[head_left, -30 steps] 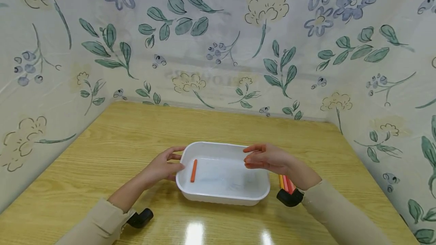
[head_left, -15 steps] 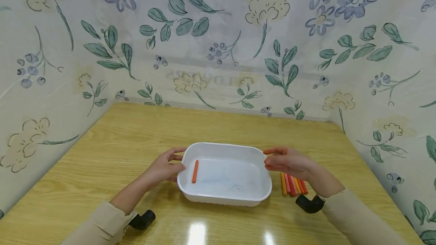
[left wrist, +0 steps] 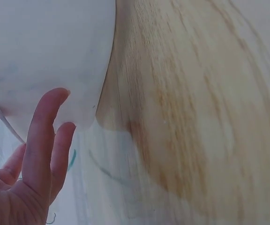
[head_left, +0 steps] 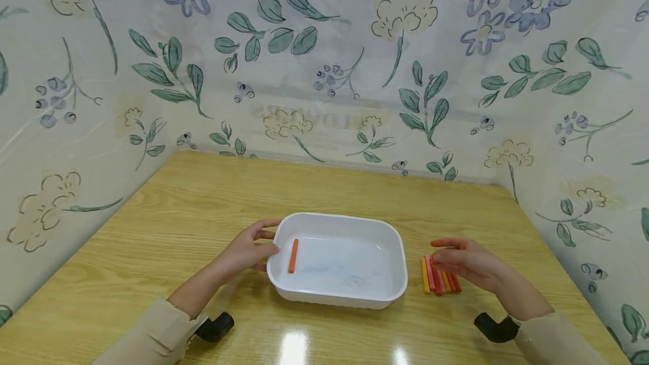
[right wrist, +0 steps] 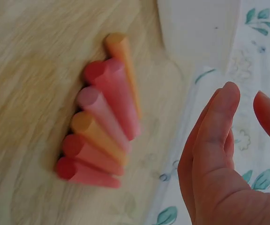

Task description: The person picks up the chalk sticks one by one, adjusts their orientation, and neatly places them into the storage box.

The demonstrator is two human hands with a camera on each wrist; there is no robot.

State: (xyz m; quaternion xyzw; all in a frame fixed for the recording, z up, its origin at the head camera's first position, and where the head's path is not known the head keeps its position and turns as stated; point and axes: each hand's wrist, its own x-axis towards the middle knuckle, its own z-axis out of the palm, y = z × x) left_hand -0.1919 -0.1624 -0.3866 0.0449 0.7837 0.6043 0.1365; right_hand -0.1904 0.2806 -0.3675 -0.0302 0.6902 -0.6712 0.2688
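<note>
Head view: I have the right hand point(head_left: 471, 263) hovering, thumb and fingers apart, over the crayons point(head_left: 438, 284), right of the tub point(head_left: 350, 299). I'd pinch one outer crayon squarely, sparing its neighbours, while the left hand point(head_left: 244, 249) grips the tub's end wall.

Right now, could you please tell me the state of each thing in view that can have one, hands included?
White plastic tray: upright, uncovered, faintly smudged inside.
Orange stick: lying inside the tray, near its left end.
Row of coloured sticks: lying side by side on the table.
Left hand: holding the tray's left end.
Right hand: empty, above the row.
</note>
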